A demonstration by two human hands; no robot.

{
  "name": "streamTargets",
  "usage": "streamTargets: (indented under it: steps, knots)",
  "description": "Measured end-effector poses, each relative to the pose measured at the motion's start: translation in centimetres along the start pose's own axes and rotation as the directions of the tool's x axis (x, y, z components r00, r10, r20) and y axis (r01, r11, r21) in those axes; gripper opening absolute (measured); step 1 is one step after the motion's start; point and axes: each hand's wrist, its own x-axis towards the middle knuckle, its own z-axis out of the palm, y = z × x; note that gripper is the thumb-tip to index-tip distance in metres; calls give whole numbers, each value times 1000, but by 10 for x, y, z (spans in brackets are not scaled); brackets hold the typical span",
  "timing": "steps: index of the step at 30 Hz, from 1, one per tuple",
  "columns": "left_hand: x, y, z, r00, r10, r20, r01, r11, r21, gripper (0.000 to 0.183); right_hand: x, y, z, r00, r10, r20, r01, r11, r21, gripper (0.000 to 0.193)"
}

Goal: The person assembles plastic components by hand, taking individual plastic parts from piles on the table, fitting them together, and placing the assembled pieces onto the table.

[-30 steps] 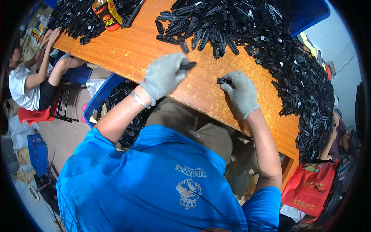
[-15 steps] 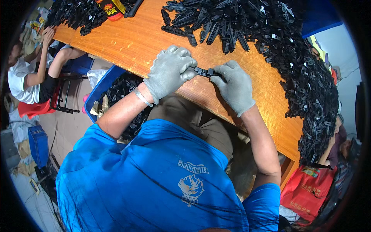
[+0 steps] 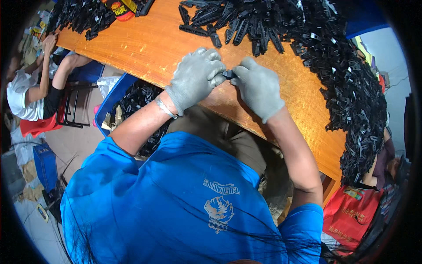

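Both my hands wear grey work gloves and meet over the near edge of the wooden table (image 3: 151, 48). A small black plastic part (image 3: 228, 75) is held between them, and only its short middle shows. My left hand (image 3: 196, 75) is closed on one end of it. My right hand (image 3: 259, 86) pinches the other end, its fingers covering most of that side. Ahead of my hands lies a large heap of similar long black plastic parts (image 3: 259, 26), which curves down along the table's right side.
A blue bin (image 3: 105, 108) of black parts stands below the table at my left. A red and yellow bottle (image 3: 119, 11) is by another black pile (image 3: 74, 17). A person (image 3: 28, 94) sits at the far left. A red bag (image 3: 349, 215) is at lower right.
My right hand has moved left and slightly up, closer to my left hand. Its fingers now cover more of the black part, so less of it shows.
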Motion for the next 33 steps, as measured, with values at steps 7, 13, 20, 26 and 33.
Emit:
streamTargets:
  steps: [7,13,20,26,33]
  knots:
    - [-26,-13,-41,995,33,90,-37,999,40,18,-12,-9,4,999,-41,28,35,980,194,15]
    - [-60,-57,-132,909,-185,372,184,982,36,34,-57,70,-21,949,262,-176,-242,962,127,14]
    - [35,-27,-51,1000,-29,-6,30,933,358,39,-44,167,-44,880,389,-273,-458,848,-268,33]
    - [54,-48,-13,994,103,-24,-81,890,449,28,-35,167,-27,899,398,-182,-432,874,-222,45]
    - [33,-4,-16,982,134,132,-166,948,273,24,-64,128,-21,939,188,-289,-161,980,116,36]
